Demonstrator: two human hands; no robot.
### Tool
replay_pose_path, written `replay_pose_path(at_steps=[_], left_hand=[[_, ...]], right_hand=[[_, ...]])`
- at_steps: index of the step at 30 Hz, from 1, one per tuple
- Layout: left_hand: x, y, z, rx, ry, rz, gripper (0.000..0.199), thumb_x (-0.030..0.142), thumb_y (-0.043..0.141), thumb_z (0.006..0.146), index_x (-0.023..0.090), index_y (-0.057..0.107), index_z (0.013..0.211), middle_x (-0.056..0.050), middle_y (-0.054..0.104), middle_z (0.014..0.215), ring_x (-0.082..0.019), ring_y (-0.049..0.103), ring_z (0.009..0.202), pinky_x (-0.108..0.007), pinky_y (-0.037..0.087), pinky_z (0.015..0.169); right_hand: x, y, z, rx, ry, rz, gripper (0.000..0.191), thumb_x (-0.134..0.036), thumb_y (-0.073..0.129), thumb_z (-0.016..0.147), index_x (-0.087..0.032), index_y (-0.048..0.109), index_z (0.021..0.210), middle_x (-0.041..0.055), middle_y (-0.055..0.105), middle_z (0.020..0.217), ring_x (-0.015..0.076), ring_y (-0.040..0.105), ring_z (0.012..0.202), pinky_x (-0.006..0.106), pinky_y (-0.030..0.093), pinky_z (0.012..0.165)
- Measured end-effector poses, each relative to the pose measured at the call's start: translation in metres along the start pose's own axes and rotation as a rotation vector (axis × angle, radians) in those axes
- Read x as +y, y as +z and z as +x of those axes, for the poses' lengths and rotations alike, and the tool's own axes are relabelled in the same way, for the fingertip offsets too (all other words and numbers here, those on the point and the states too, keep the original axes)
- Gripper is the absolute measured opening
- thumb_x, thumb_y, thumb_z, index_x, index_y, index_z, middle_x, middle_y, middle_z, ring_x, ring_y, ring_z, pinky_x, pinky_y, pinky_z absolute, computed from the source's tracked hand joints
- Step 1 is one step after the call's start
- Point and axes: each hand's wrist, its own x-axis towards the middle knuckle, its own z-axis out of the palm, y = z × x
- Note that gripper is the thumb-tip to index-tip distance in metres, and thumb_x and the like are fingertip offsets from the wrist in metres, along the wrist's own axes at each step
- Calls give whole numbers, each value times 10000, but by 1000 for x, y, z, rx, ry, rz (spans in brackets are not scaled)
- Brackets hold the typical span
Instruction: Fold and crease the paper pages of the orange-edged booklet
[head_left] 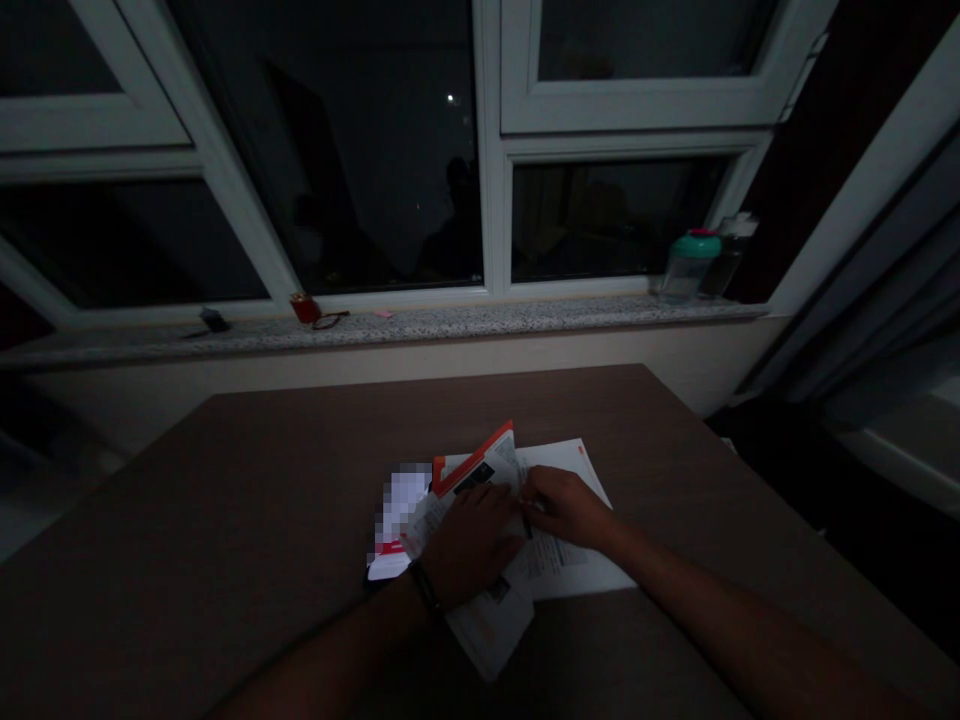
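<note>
My left hand (472, 545) lies flat on a folded white leaflet with an orange edge (480, 470), pressing it against the table. A dark band (426, 590) circles that wrist. My right hand (568, 505) rests beside it over a white printed sheet (574, 565), its fingertips curled around a thin dark object, probably a pen (527, 525). A lower flap of the leaflet (491, 630) hangs past the sheet's edge. To the left, a white and red paper item (397, 515) is pixelated, so its details are hidden.
The papers lie on a brown table (225, 520). Beyond it, a speckled stone windowsill (375, 328) holds a red object (305, 309), eyeglasses (330, 320), a dark object (214, 320) and bottles (697, 265). A dark curtain (847, 310) hangs at right.
</note>
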Motion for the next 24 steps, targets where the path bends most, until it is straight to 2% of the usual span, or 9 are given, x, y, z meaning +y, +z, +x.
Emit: replay_pose_path(at_steps=[3, 9, 14, 18, 24], left_hand=[[1, 0, -1, 16, 1, 3, 479, 297, 633, 886, 205, 456, 1322, -103, 496, 1384, -293, 443, 1271, -494, 395, 1052], [2, 0, -1, -5, 13, 23, 511, 317, 616, 895, 189, 428, 1352, -125, 471, 1419, -294, 408, 1320, -500, 365, 1085], [2, 0, 0, -13, 22, 20, 556, 316, 596, 903, 208, 379, 1403, -118, 460, 1434, -299, 402, 1328, -510, 352, 1089], [0, 2, 0, -15, 28, 27, 541, 328, 590, 907, 215, 388, 1396, -117, 459, 1437, -304, 405, 1327, -515, 348, 1090], [1, 0, -1, -32, 9, 31, 539, 324, 608, 900, 205, 403, 1384, -108, 456, 1441, -295, 391, 1334, -505, 340, 1102]], right_hand=[[-1, -1, -1, -52, -60, 28, 104, -129, 597, 818, -212, 550, 859, 19, 607, 837, 166, 580, 775, 263, 435, 701], [0, 2, -2, -69, -180, 45, 82, -151, 594, 832, -225, 563, 849, 24, 628, 831, 176, 587, 801, 290, 450, 757], [3, 5, 3, 14, -93, -72, 128, -99, 557, 844, -210, 550, 780, 27, 587, 778, 178, 555, 764, 275, 437, 706], [5, 5, 6, 66, -17, -110, 117, -102, 549, 856, -202, 549, 797, 29, 573, 787, 181, 543, 760, 275, 433, 700], [5, 3, 3, 16, -78, -28, 128, -81, 554, 825, -207, 539, 812, 20, 568, 796, 167, 551, 764, 260, 436, 705]])
